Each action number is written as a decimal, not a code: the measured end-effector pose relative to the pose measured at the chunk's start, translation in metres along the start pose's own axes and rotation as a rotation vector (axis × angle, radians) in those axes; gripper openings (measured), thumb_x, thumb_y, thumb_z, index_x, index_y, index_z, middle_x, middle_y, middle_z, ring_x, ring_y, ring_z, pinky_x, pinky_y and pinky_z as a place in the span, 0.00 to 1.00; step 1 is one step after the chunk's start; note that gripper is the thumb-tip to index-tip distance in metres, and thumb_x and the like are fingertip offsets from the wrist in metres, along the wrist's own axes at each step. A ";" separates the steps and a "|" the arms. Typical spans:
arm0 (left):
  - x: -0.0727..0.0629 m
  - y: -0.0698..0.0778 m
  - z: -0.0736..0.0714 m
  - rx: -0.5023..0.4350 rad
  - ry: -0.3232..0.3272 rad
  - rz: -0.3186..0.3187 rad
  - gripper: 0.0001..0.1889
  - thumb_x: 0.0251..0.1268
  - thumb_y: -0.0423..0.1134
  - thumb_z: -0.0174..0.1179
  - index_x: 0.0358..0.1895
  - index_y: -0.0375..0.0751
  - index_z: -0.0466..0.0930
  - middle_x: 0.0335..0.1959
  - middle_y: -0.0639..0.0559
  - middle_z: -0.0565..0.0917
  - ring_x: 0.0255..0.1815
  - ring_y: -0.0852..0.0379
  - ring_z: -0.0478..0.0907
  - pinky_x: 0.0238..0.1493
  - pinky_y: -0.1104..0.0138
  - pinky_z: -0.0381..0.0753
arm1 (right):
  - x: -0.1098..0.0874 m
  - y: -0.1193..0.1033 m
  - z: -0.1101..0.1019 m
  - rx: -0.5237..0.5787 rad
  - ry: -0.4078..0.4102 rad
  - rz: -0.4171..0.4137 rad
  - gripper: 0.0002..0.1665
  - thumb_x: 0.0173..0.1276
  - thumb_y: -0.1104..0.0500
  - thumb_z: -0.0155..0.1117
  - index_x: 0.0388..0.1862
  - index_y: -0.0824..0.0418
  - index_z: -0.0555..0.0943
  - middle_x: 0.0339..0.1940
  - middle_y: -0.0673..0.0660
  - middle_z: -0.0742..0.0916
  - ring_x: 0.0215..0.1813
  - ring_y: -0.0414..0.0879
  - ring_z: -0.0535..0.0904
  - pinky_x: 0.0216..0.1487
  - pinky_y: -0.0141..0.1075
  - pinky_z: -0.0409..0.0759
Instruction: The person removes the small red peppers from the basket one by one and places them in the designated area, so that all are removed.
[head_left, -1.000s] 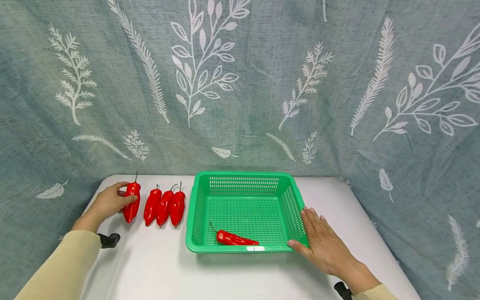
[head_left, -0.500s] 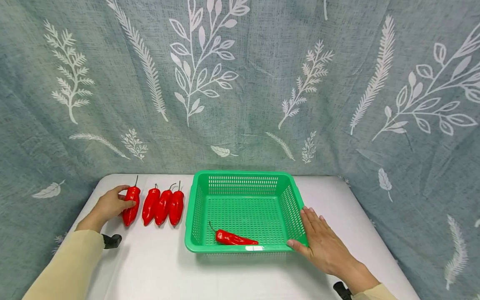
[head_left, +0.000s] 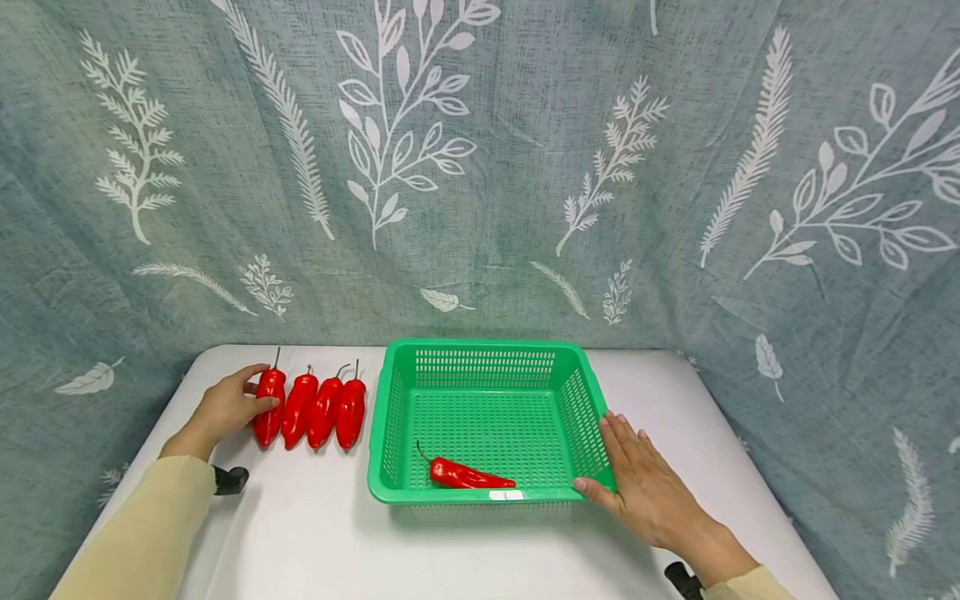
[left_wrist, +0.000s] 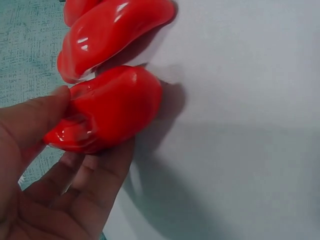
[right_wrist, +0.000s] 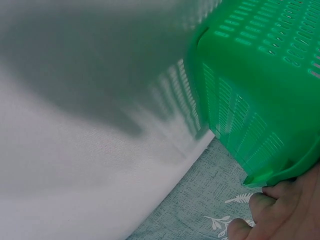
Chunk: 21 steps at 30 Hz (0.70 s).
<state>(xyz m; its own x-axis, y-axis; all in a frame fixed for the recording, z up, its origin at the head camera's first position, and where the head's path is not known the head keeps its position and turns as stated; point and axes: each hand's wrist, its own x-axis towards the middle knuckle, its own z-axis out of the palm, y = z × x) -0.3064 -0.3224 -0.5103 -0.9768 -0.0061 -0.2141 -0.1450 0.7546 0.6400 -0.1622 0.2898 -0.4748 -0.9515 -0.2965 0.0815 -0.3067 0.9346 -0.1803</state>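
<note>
At the left end of a row of red chili peppers, my left hand point(head_left: 231, 404) holds one red chili pepper point(left_wrist: 120, 105) between thumb and fingers, its stem pointing to the back. Three more lie just right of it: a near chili pepper point(head_left: 299, 412), a middle chili pepper point(head_left: 325, 412) and a right chili pepper point(head_left: 351, 414). My right hand point(head_left: 648, 492) rests with straight fingers along the right rim of a green plastic basket point(head_left: 378, 442), thumb at its front corner. Inside the basket, near the front wall, lies another red chili pepper point(head_left: 468, 475).
The white table point(head_left: 315, 533) extends around the basket and peppers. A grey-green curtain point(head_left: 495, 208) with white leaf prints hangs behind and down both sides. Black wrist mounts point(head_left: 231, 480) sit at the sleeves.
My left hand has moved slightly right with its chili pepper, which now sits right up against the row. The right hand keeps its place on the basket.
</note>
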 end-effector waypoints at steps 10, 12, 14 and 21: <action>0.003 0.007 0.000 0.007 -0.046 -0.017 0.45 0.71 0.41 0.67 0.82 0.29 0.52 0.69 0.18 0.69 0.64 0.26 0.76 0.59 0.42 0.85 | 0.000 0.001 0.000 0.001 0.003 0.003 0.61 0.76 0.27 0.56 0.85 0.71 0.53 0.87 0.68 0.58 0.87 0.65 0.52 0.81 0.64 0.56; 0.002 0.008 0.001 0.009 -0.048 -0.023 0.45 0.71 0.41 0.67 0.82 0.29 0.52 0.69 0.18 0.69 0.64 0.26 0.75 0.59 0.41 0.84 | 0.000 0.001 0.001 -0.001 0.003 0.003 0.61 0.76 0.27 0.56 0.85 0.71 0.53 0.87 0.68 0.58 0.87 0.65 0.52 0.81 0.64 0.56; 0.001 0.010 0.001 0.012 -0.047 -0.029 0.44 0.72 0.41 0.66 0.82 0.29 0.52 0.69 0.18 0.69 0.64 0.26 0.75 0.60 0.40 0.83 | 0.000 0.001 0.001 -0.001 0.003 0.003 0.61 0.76 0.27 0.56 0.85 0.71 0.53 0.87 0.68 0.58 0.87 0.65 0.52 0.81 0.64 0.56; 0.003 0.010 0.005 0.039 -0.047 -0.042 0.42 0.73 0.41 0.65 0.82 0.29 0.54 0.69 0.20 0.70 0.64 0.27 0.75 0.60 0.39 0.83 | 0.000 0.001 0.000 -0.001 0.014 -0.007 0.60 0.77 0.28 0.56 0.85 0.71 0.54 0.87 0.68 0.59 0.87 0.65 0.53 0.81 0.65 0.57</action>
<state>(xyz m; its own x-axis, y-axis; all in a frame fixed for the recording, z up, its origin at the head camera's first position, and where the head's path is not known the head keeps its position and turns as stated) -0.3100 -0.3120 -0.5080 -0.9613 -0.0080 -0.2752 -0.1784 0.7796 0.6004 -0.1624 0.2911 -0.4748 -0.9490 -0.3001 0.0966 -0.3131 0.9328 -0.1785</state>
